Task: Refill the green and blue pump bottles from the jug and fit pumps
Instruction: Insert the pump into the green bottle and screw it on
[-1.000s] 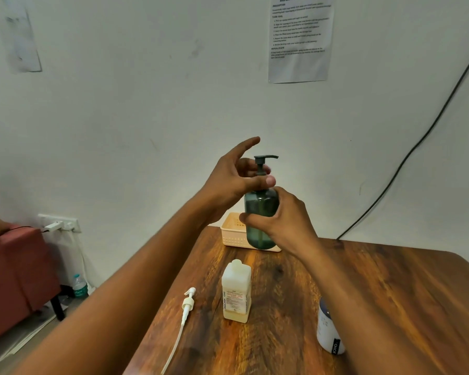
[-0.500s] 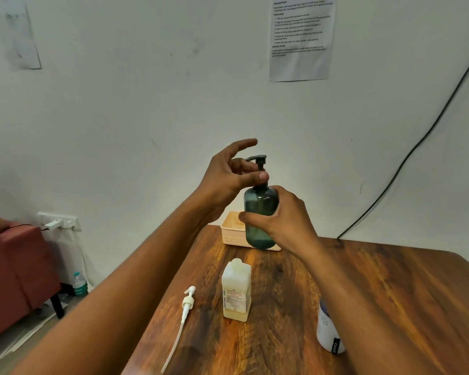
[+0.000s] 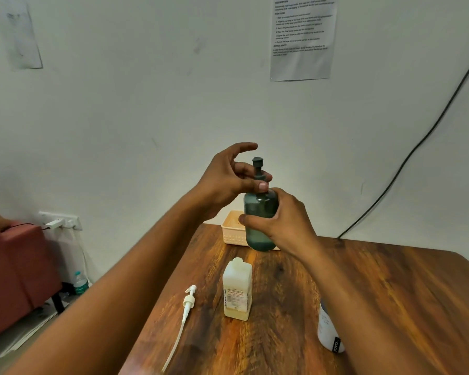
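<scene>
My right hand (image 3: pixel 282 223) grips the green pump bottle (image 3: pixel 259 209) around its body and holds it upright above the wooden table (image 3: pixel 377 307). My left hand (image 3: pixel 228 180) pinches the collar of the dark pump (image 3: pixel 257 165) at the bottle's neck, with the index finger raised. The pump's spout faces away from me. A pale yellowish jug (image 3: pixel 237 289) stands capped on the table in front of me. A white pump with a long tube (image 3: pixel 186 312) lies on the table left of the jug. My right forearm partly hides a white-labelled bottle (image 3: pixel 329 334).
A cream plastic basket (image 3: pixel 232 230) sits at the table's far edge behind the green bottle. A red seat (image 3: pixel 14 269) stands at the left, with a small water bottle (image 3: pixel 80 283) on the floor. A black cable (image 3: pixel 417 147) runs down the wall.
The pump head has rotated, its spout swinging from the right to pointing away. My left fingers have turned around the collar. The bottle stays held in place.
</scene>
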